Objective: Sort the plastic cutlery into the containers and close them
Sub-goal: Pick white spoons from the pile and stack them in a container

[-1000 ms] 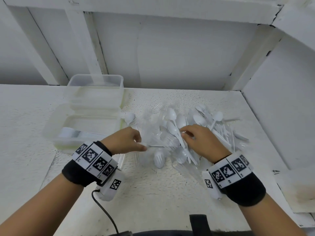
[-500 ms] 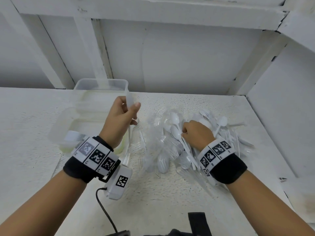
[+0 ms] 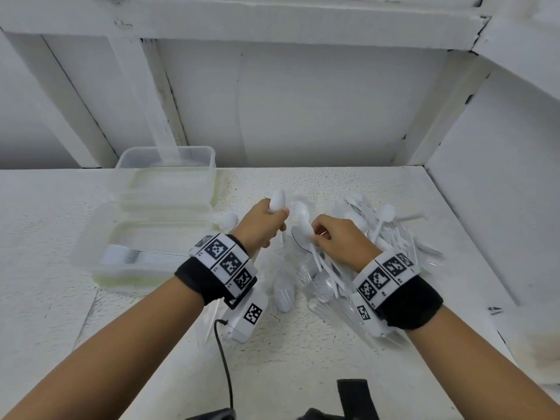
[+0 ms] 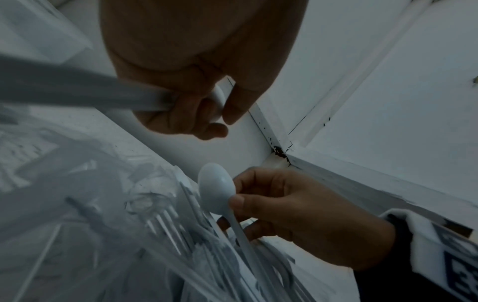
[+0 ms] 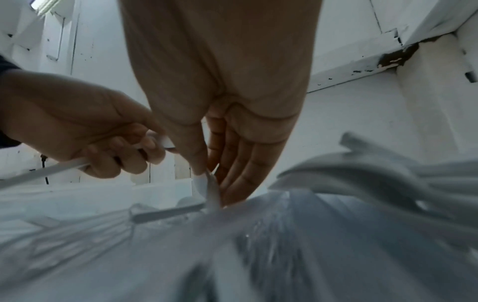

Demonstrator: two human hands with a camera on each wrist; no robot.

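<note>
Head view, from your left: the open containers [image 3: 145, 237] sit on the counter [image 3: 45, 268], the near one holding a neat row of white cutlery. Your left hand [image 3: 260, 225], half a second ago raised over the containers, has dropped back beside the pile [image 3: 378, 247] with its fingers curled round a white spoon [image 3: 277, 201] that stands bowl-up from the fist. Just to its right, your right hand [image 3: 342, 237] has lifted slightly and pinches a second spoon [image 3: 300, 216] by the neck, thumb against fingertips, its handle trailing into the heap. It looks as if you are gathering spoons into the left hand before carrying them over; most of the cutlery is unsorted and no lid is closed.
</note>
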